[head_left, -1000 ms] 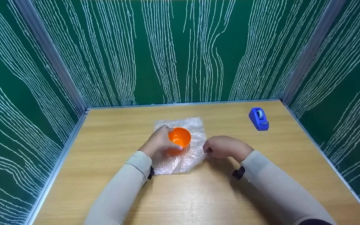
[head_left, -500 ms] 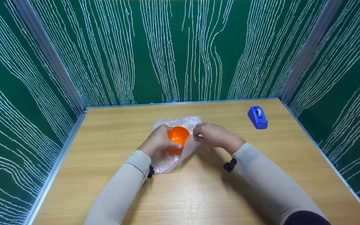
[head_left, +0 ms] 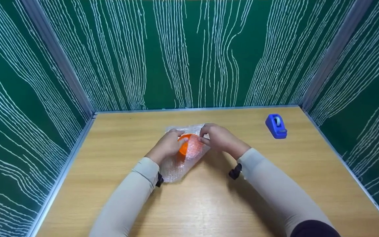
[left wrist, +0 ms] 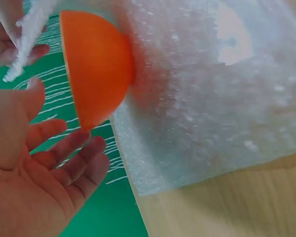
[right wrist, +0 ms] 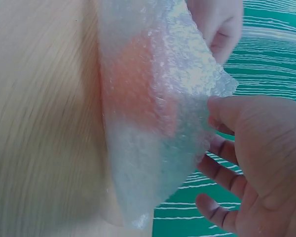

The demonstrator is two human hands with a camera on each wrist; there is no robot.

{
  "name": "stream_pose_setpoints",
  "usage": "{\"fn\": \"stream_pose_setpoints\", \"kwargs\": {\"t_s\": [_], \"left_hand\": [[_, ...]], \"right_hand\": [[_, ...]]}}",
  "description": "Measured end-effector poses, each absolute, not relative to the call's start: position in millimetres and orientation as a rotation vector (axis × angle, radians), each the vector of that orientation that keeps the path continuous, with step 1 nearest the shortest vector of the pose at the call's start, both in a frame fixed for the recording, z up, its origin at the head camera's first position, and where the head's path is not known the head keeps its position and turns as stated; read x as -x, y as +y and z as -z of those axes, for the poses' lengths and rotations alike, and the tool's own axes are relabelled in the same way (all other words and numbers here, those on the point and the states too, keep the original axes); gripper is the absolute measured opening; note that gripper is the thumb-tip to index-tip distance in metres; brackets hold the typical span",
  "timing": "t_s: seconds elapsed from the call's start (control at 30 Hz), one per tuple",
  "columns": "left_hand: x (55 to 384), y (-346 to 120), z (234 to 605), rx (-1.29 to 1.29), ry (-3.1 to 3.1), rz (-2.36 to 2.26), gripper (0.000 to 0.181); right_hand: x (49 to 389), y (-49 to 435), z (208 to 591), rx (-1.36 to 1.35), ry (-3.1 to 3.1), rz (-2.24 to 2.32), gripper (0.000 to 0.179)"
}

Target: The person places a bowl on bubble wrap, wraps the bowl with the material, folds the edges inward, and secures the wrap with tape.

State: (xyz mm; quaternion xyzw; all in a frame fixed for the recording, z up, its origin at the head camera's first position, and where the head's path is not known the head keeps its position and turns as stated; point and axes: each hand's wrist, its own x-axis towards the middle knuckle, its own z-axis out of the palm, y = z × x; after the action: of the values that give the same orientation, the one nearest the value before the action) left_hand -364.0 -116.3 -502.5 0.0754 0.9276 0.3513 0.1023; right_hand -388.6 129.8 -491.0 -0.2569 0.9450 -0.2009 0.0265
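Observation:
An orange bowl [head_left: 183,150] rests on a sheet of clear bubble wrap [head_left: 173,171], whose right part is lifted over the bowl's right side. My left hand [head_left: 165,146] is at the bowl's left side. In the left wrist view its loosely spread fingers [left wrist: 84,163] reach the rim of the bowl [left wrist: 98,69], the thumb standing apart. At the upper right of the bowl, my right hand [head_left: 221,140] pinches the raised edge of the wrap between thumb and fingers. The right wrist view shows the bowl only through the bubble wrap [right wrist: 138,163].
A blue tape dispenser [head_left: 276,126] with a roll in it stands at the back right of the wooden table [head_left: 202,207]. Green panels with white wavy lines [head_left: 206,59] enclose the table at the back and both sides.
My right hand has carried the wrap's right edge up and leftward, so the sheet now covers the bowl's right part. The left hand stays beside the bowl, its thumb now over the opening.

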Motion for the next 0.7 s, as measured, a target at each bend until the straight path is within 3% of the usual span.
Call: {"fn": "stream_pose_setpoints", "kwargs": {"t_s": [0.23,0.7], "left_hand": [[373.8,-111.2,504.3,-0.335,2.804,-1.061,0.046],[378.9,-94.0,507.0,0.0,2.764,-1.292,0.016]], "right_hand": [[398.9,118.9,501.9,0.742,2.937,0.712,0.016],[403.0,108.1,506.1,0.545,2.884,0.791,0.012]]}}
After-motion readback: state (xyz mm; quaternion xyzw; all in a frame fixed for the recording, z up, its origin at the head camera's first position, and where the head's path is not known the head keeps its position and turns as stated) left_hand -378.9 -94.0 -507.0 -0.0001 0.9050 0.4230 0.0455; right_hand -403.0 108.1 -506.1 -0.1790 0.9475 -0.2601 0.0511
